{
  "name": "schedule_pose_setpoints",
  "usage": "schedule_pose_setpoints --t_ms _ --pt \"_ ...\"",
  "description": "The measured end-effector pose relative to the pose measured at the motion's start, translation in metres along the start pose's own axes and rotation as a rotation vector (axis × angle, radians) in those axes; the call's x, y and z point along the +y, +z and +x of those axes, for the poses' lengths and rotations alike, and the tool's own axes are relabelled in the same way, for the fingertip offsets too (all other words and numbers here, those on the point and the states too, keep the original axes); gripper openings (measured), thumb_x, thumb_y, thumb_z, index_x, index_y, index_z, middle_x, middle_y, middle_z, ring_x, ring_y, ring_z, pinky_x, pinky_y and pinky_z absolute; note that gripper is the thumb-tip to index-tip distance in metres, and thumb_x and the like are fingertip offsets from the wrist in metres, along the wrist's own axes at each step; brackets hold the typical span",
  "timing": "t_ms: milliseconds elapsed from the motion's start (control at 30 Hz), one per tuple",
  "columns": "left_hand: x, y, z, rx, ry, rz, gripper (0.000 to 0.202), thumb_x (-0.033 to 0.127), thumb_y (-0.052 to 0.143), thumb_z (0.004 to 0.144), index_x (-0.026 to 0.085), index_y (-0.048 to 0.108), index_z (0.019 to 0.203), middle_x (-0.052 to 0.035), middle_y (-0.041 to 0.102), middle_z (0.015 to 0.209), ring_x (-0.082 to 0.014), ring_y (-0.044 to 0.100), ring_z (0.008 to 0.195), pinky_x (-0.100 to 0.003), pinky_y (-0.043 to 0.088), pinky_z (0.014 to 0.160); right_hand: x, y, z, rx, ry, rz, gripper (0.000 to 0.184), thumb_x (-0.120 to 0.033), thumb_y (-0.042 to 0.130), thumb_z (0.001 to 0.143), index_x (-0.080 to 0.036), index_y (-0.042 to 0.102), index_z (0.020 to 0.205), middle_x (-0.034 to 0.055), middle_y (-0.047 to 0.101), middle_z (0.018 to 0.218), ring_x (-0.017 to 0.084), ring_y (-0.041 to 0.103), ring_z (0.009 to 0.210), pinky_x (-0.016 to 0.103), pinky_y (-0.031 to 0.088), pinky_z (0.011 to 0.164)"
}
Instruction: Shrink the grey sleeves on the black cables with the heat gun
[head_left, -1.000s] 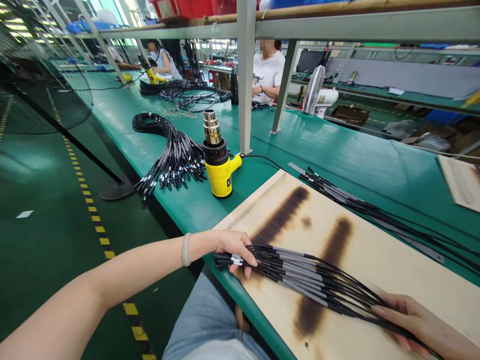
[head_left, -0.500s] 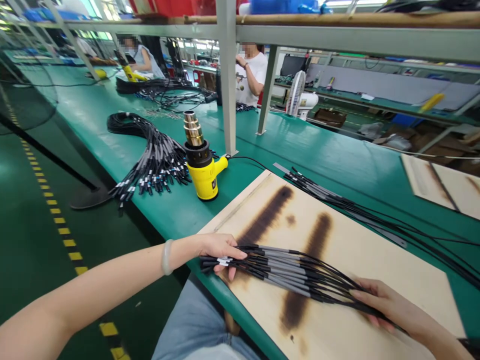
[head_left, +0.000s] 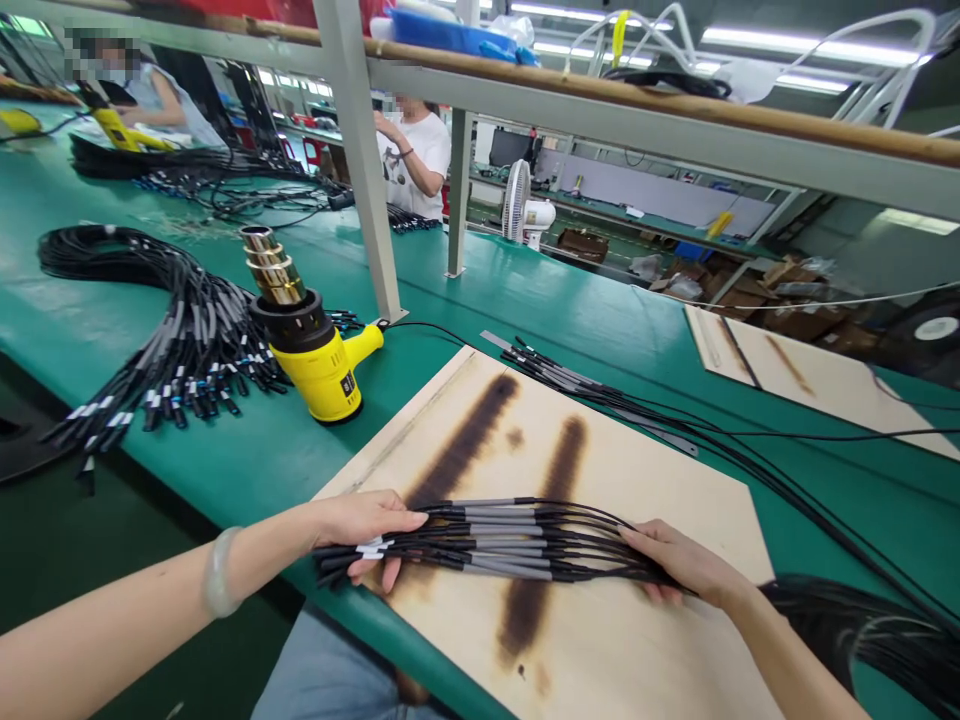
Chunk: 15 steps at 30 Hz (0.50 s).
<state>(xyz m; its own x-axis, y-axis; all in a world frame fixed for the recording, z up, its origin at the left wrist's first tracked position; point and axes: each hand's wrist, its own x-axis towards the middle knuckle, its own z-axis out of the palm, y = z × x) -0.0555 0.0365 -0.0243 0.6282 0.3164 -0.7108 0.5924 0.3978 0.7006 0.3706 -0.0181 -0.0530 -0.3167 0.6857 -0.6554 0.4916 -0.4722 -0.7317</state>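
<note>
A bundle of black cables with grey sleeves (head_left: 502, 540) lies across a scorched wooden board (head_left: 600, 470) at the near edge of the green bench. My left hand (head_left: 364, 530) pinches the bundle's connector ends at the board's left edge. My right hand (head_left: 686, 565) lies flat with fingers stretched over the cables further right, pressing them to the board. A pale bangle (head_left: 217, 570) circles my left wrist.
A yellow heat gun (head_left: 315, 355) stands nozzle-up left of the board. A big heap of black cables (head_left: 172, 330) lies beyond it. More cables (head_left: 675, 430) run along the board's far side. A second scorched board (head_left: 810, 375) lies far right. Two people work at the back.
The view has swung right. My right hand has slid left along the bundle toward my left hand, which keeps its hold on the connector ends.
</note>
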Motion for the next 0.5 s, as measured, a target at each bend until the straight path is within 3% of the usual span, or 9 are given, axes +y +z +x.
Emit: schedule_pose_setpoints --t_ms 133,267,433,500 --pt "0.004 0.002 -0.001 0.016 -0.001 -0.054 0.065 0.070 0.044 0.079 0.010 0.066 0.070 -0.0078 0.065 0.054 -0.0094 0.041 0.028 -0.022 0.039 0.033 -0.004 0.000 -0.002 -0.006 -0.006 -0.007 0.066 -0.074 0.034 0.079 -0.016 0.050 0.053 0.0011 0.056 0.041 0.004 0.034 0.029 0.017 0.027 0.035" --pt "0.012 0.004 -0.005 0.002 -0.028 -0.015 0.060 0.069 0.048 0.077 0.011 0.062 0.068 -0.0042 0.061 0.049 -0.0078 0.039 0.027 -0.020 0.036 0.033 -0.004 0.002 -0.001 0.014 0.001 -0.102 0.061 -0.072 0.030 0.081 -0.018 0.048 0.061 0.0003 0.055 0.045 0.006 0.038 0.032 0.020 0.027 0.036" --pt "0.012 0.005 -0.009 0.025 -0.053 0.010 0.051 0.063 0.061 0.070 0.012 0.061 0.075 -0.0025 0.064 0.055 -0.0078 0.042 0.029 -0.019 0.029 0.030 -0.001 0.008 0.005 0.385 -0.294 -0.372 0.035 -0.055 0.044 0.085 -0.021 0.045 0.078 -0.0022 0.053 0.067 0.012 0.047 0.059 0.024 0.038 0.056" --pt "0.010 0.004 -0.009 0.049 -0.081 0.011 0.052 0.065 0.060 0.069 0.013 0.059 0.072 -0.0022 0.063 0.053 -0.0082 0.041 0.029 -0.020 0.028 0.030 0.000 0.010 0.008 0.409 -0.337 -0.422 0.036 -0.053 0.041 0.088 -0.021 0.043 0.072 -0.0021 0.049 0.066 0.013 0.044 0.062 0.025 0.037 0.058"
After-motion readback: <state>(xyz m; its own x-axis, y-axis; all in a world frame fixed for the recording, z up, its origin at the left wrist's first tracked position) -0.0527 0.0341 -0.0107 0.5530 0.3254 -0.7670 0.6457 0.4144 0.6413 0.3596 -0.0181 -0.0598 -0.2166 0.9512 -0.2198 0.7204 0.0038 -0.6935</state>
